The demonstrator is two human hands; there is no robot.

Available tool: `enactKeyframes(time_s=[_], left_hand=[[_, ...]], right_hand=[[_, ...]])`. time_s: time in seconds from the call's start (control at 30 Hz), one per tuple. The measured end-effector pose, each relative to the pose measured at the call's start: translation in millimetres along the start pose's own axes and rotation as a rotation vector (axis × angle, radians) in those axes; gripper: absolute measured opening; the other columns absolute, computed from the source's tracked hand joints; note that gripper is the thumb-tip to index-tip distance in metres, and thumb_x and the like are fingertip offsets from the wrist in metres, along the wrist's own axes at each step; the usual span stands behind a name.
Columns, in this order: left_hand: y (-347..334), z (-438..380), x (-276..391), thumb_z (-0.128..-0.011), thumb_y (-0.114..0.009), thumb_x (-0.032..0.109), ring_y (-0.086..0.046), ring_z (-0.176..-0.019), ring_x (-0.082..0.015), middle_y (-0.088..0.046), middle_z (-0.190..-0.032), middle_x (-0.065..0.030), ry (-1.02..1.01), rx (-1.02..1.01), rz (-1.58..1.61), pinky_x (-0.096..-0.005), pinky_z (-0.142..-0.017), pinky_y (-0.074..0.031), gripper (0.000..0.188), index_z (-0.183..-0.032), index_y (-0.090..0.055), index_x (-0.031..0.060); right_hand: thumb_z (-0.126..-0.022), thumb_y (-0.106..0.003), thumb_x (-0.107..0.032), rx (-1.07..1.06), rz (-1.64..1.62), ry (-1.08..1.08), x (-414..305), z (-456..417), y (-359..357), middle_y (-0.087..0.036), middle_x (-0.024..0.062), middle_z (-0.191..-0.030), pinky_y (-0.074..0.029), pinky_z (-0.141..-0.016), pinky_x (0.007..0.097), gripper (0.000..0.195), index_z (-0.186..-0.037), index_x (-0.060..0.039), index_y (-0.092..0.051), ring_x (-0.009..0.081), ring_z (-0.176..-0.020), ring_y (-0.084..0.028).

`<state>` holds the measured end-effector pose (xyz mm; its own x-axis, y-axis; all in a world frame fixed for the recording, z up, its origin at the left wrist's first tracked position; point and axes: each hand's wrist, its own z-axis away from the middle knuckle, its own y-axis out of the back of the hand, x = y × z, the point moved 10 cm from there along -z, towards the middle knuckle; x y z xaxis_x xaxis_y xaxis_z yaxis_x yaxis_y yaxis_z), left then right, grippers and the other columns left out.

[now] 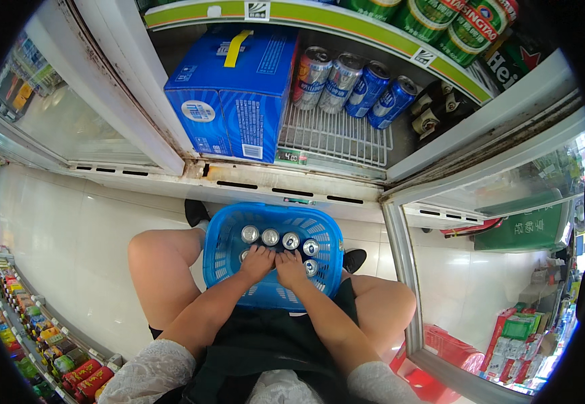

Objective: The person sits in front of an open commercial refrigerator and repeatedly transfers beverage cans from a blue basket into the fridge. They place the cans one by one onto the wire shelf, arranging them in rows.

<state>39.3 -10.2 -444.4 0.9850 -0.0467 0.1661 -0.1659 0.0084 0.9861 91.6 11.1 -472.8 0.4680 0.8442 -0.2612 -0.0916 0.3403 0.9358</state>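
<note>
A blue plastic basket (214, 272) sits between my knees, below the fridge sill. Several drink cans stand upright inside, their silver lids facing me; one can (250, 234) is at the far left and another can (311, 268) at the near right. My left hand (258, 263) reaches over the near cans, partly covering a lid beside it. Close against it, my right hand (290, 267) has its fingers down by the middle cans. Both hands hide what is under the fingers, so I cannot tell if either grips a can.
An upright fridge stands before me, its glass door (403, 283) open at right. On its wire shelf (333, 134) are a blue carton (232, 96), several cans (355, 91) and dark bottles (429, 113). Green beer cans (474, 30) stand above. Stocked shelves (45, 323) line the left.
</note>
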Motion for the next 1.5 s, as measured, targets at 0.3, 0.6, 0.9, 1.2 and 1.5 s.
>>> enactKeyframes(time_s=[0.3, 0.6, 0.9, 1.2, 1.5], left_hand=[[131.4, -34.0, -14.7, -0.06, -0.077, 0.031, -0.064, -0.09, -0.0344, -0.068, -0.093, -0.0139, 0.082, 0.032, 0.328, -0.0466, -0.081, -0.05, 0.055, -0.105, -0.059, 0.0066], [346.4, -84.6, -32.4, -0.08, -0.075, 0.031, -0.059, -0.115, -0.0379, -0.058, -0.128, -0.0226, 0.122, 0.481, 0.737, -0.0426, -0.095, -0.049, 0.074, -0.141, -0.042, 0.0033], [251.0, -176.9, -74.6, -0.089, -0.056, 0.005, -0.026, -0.146, -0.0278, -0.027, -0.156, -0.0209, 0.296, 0.533, 1.142, -0.0379, -0.113, -0.029, 0.08, -0.156, -0.012, 0.0022], [252.9, -206.0, -90.4, -0.081, -0.053, -0.002, -0.016, -0.148, -0.0383, -0.019, -0.156, -0.0286, 0.313, 0.626, 0.995, -0.0378, -0.119, -0.017, 0.085, -0.153, -0.007, -0.0069], [237.9, -205.7, -94.0, -0.081, -0.054, -0.005, -0.022, -0.147, -0.0348, -0.024, -0.155, -0.0235, 0.294, 0.621, 0.963, -0.0389, -0.117, -0.022, 0.088, -0.155, -0.007, -0.001]], right_hand=[[-0.066, -0.085, -0.023, 0.124, -0.739, -0.128, 18.1, 2.2, 100.1, -0.055, 0.0243, -0.131, -0.05, -0.094, 0.0451, 0.089, -0.139, -0.0068, -0.038, 0.0439, -0.116, -0.057], [-0.068, -0.082, -0.018, 0.831, -0.741, -0.064, 33.5, -5.7, 339.6, -0.068, 0.0209, -0.103, -0.054, -0.079, 0.0454, 0.065, -0.124, -0.0042, -0.052, 0.042, -0.096, -0.067], [-0.066, -0.086, -0.025, 0.889, -0.66, -0.067, 91.7, -96.4, 416.0, -0.069, 0.0195, -0.106, -0.054, -0.081, 0.0429, 0.074, -0.126, -0.0014, -0.05, 0.0385, -0.097, -0.068], [-0.066, -0.089, -0.023, 0.926, -0.551, -0.046, 108.7, -148.1, 417.3, -0.06, 0.0138, -0.104, -0.05, -0.076, 0.0374, 0.06, -0.113, -0.0012, -0.059, 0.0272, -0.091, -0.061], [-0.067, -0.086, -0.026, 0.819, -0.626, -0.032, 105.6, -153.1, 414.1, -0.053, 0.0217, -0.121, -0.048, -0.091, 0.0424, 0.081, -0.132, 0.0021, -0.047, 0.038, -0.11, -0.057]])
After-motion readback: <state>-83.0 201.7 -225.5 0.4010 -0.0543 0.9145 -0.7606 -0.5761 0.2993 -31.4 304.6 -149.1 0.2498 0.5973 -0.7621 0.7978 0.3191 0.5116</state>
